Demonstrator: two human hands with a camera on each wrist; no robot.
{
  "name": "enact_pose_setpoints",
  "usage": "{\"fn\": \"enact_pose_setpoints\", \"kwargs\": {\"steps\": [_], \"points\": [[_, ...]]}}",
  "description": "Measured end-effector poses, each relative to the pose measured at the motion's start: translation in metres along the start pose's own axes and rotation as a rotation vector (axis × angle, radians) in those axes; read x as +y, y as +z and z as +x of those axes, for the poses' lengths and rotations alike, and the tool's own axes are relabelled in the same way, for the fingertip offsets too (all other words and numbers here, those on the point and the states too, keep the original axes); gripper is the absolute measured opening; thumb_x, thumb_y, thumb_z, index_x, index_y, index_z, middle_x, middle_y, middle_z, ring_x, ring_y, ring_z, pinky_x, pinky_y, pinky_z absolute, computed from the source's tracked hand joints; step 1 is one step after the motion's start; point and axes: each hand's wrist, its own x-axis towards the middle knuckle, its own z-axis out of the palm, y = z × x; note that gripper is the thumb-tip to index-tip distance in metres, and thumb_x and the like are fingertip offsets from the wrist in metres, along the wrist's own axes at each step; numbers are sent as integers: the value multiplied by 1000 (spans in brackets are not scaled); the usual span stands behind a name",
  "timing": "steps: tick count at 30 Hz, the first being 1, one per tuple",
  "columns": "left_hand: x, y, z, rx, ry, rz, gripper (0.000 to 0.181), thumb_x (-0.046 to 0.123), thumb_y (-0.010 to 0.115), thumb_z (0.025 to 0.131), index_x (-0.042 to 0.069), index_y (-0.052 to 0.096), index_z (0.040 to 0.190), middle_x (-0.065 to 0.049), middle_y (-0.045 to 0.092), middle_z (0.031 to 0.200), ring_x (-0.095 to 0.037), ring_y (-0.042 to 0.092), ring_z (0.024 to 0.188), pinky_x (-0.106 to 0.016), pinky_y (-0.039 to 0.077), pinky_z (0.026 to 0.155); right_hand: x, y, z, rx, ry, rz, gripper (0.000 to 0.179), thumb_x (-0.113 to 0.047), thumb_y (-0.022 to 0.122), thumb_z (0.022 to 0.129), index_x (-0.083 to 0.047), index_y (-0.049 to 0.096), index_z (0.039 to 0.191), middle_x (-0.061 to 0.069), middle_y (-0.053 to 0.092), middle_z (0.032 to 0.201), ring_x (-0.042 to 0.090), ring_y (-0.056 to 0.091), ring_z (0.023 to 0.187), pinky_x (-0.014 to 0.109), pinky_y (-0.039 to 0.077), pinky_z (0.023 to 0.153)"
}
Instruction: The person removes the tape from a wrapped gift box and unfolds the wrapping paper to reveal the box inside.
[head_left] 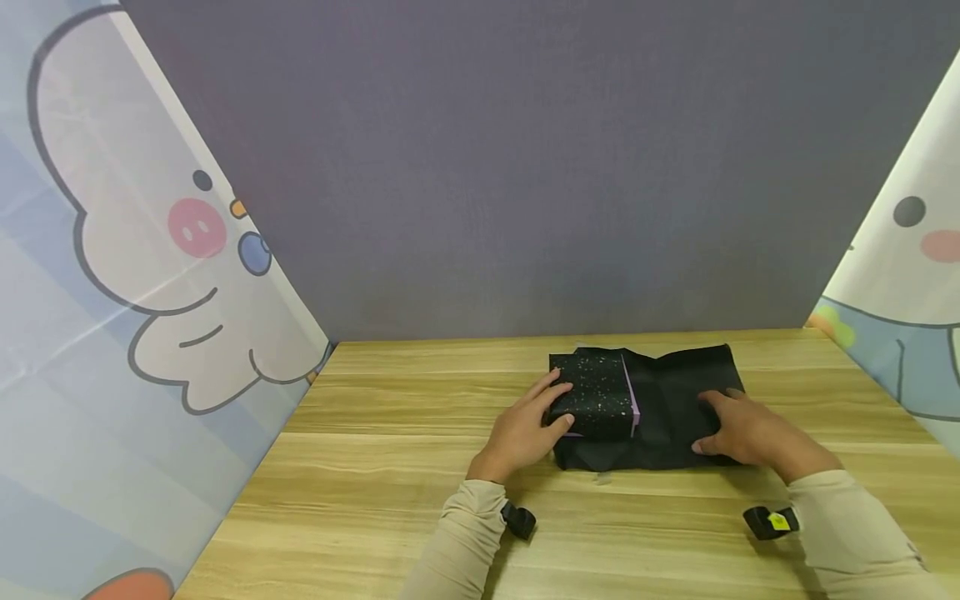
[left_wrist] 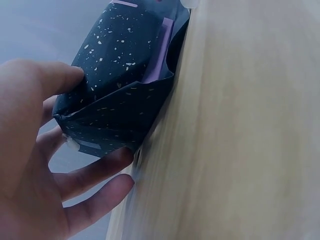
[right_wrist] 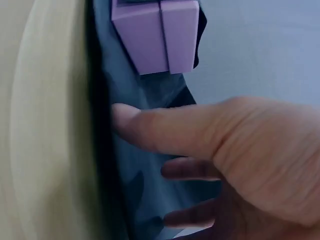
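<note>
A lilac box [right_wrist: 150, 42] lies on the table, partly covered by black wrapping paper with pale speckles [head_left: 597, 385]. Its right end shows bare lilac. The plain black side of the paper [head_left: 663, 400] spreads out to the right, flat on the wood. At the box's left end, my left hand [head_left: 525, 429] grips the paper-covered box. The thumb presses the speckled paper [left_wrist: 112, 55] while the other fingers curl about the folded end. My right hand [head_left: 753, 429] rests on the paper's right part, thumb and fingers spread apart, its thumb [right_wrist: 170, 127] lying near the front edge.
Light wood-grain table [head_left: 375, 467] surrounds the paper. Behind it stands a grey panel [head_left: 510, 167]. Cartoon-print sheets hang at the left [head_left: 97, 333] and right [head_left: 900, 275]. A small piece of clear tape [head_left: 603, 477] sits by the paper's front edge.
</note>
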Motion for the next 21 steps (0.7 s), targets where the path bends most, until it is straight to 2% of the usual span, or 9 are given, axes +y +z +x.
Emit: {"fn": "enact_pose_setpoints", "kwargs": {"steps": [4,11,16,21], "points": [[0,0,0,0,3,3,51,48,50,104,36,42,152,18,22,163,-16,52,131,-40,51,90,2,6,0,-10,-29,28,99,-41,88,74,16,41,139,56,22,136,72,30,121,73,39,90],[-1,0,-1,-6,1,-11,51,48,50,104,36,42,153,19,21,163,-17,51,132,-42,51,92,2,10,0,-10,-70,66,99,-46,86,74,13,42,142,55,18,140,71,25,126,74,36,92],[0,-1,-1,-8,-5,-9,51,48,50,103,36,42,153,19,21,163,-18,46,137,-45,48,98,2,12,-1,5,-59,14,100,-55,84,74,10,47,141,54,20,141,73,25,125,76,37,89],[0,-1,0,12,-9,-31,50,45,54,102,34,46,151,17,24,162,-18,38,143,-48,43,105,5,14,1,10,-36,-58,102,-65,78,74,7,51,140,54,25,139,73,30,122,82,32,84]]}}
